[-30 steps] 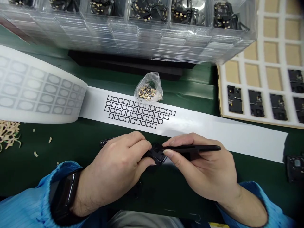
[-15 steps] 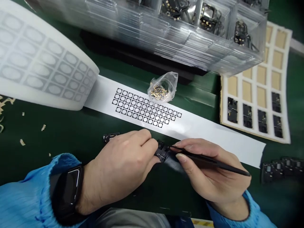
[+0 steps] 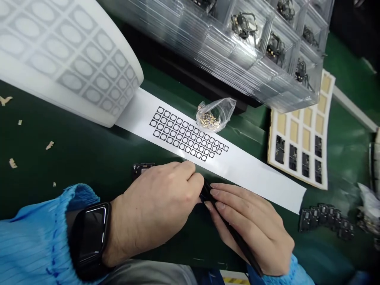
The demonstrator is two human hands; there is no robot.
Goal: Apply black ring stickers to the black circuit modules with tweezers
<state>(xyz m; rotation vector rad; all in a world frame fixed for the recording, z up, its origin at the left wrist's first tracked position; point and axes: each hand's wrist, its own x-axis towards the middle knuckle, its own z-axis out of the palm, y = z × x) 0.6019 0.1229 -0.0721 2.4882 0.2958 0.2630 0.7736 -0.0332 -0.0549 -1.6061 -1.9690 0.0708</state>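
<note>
My left hand (image 3: 160, 202) is closed, pinching a small black electronic part (image 3: 204, 193) that my fingers mostly cover. My right hand (image 3: 252, 225) is closed around black tweezers (image 3: 237, 239). The tweezers slant from the lower right up to the part, and the right fingertips almost meet the left ones there. Exactly where the tips touch is hidden. Another black part (image 3: 141, 169) lies just behind my left hand. Beyond both hands runs a white paper strip (image 3: 249, 170) with rows of black-framed round stickers (image 3: 187, 136).
An open plastic bag (image 3: 218, 114) of tiny gold and black pieces sits against the strip. Behind are stacked clear compartment trays (image 3: 213, 67). To the right are a foam tray (image 3: 299, 138) with black parts and a row of parts (image 3: 323, 217). Scraps (image 3: 50, 145) lie left.
The right hand has come closer to the left, turning the tweezers to a steeper slant. The small part is now more covered by fingers. The camera view has tilted and shifted.
</note>
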